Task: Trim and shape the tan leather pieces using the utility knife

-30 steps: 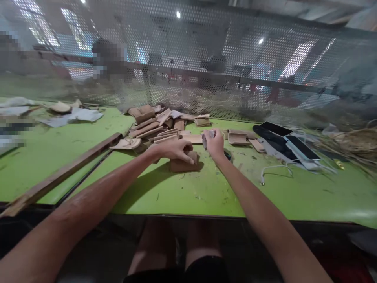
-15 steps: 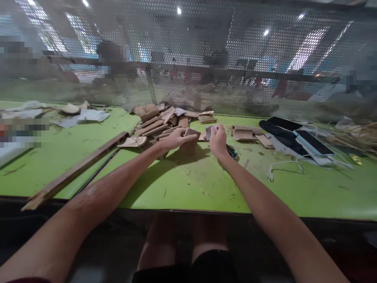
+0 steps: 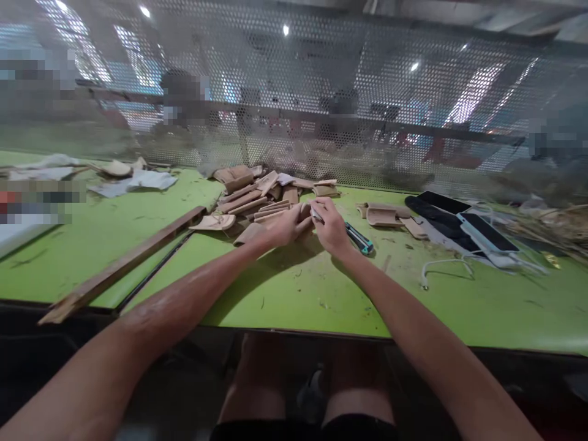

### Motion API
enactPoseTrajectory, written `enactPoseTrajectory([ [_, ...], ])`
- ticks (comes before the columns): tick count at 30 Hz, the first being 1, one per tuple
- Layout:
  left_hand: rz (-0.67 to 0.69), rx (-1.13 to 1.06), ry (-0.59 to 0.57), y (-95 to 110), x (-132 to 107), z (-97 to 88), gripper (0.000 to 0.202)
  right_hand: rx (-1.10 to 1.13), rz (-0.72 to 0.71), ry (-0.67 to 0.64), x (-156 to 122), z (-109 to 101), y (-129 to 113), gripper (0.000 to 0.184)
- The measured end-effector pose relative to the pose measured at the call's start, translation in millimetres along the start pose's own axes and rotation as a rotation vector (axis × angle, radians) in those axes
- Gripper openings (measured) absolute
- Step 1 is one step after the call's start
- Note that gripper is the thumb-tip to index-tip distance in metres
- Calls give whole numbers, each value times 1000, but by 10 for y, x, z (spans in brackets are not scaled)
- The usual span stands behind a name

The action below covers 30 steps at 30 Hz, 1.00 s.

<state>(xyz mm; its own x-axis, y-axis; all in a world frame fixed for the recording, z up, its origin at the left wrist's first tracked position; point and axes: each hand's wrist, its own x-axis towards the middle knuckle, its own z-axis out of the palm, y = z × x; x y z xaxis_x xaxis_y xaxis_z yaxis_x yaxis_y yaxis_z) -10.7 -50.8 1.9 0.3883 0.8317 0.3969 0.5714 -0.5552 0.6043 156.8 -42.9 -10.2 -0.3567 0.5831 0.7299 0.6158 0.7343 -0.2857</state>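
Observation:
My left hand (image 3: 288,225) is closed around a brown bamboo piece (image 3: 305,210), most of which its fingers cover. Against that piece presses my right hand (image 3: 331,226), its fingers pinching a small greyish-white folded sheet (image 3: 315,214) that looks like sandpaper. Both hands meet just above the green table (image 3: 294,294). Right beside my right wrist lies a teal and black utility knife (image 3: 359,237). Beyond my left hand is a pile of cut bamboo pieces (image 3: 245,201), some flat and some curved.
A long wooden strip (image 3: 133,260) and a thin dark rod (image 3: 156,266) slant across the left. Curved bamboo pieces (image 3: 383,215), a phone (image 3: 489,231), a white cable (image 3: 441,263) and dry stalks (image 3: 560,223) lie right. A perforated metal screen (image 3: 294,122) stands behind.
My right hand has moved left with the greyish sheet, up to the bamboo piece in my left hand. The utility knife is now more exposed. The view has shifted slightly.

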Motion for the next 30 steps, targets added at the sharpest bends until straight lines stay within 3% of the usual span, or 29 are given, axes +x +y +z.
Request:
enactPoseTrajectory([
  [7,20,-40,72,-7,63,177,12,-100,-17,70,61,41,49,39],
  [11,9,-44,94,20,76,171,11,-114,50,84,79,100,98,42],
  [15,5,-2,125,48,80,180,11,-144,-2,85,93,115,69,37],
  [21,-81,-77,128,9,55,173,16,-97,64,-21,85,90,226,36],
  [27,45,-34,103,-30,73,144,15,-40,5,65,86,116,117,39],
  [30,-21,-28,87,-26,51,142,17,-65,91,43,77,115,146,41],
])
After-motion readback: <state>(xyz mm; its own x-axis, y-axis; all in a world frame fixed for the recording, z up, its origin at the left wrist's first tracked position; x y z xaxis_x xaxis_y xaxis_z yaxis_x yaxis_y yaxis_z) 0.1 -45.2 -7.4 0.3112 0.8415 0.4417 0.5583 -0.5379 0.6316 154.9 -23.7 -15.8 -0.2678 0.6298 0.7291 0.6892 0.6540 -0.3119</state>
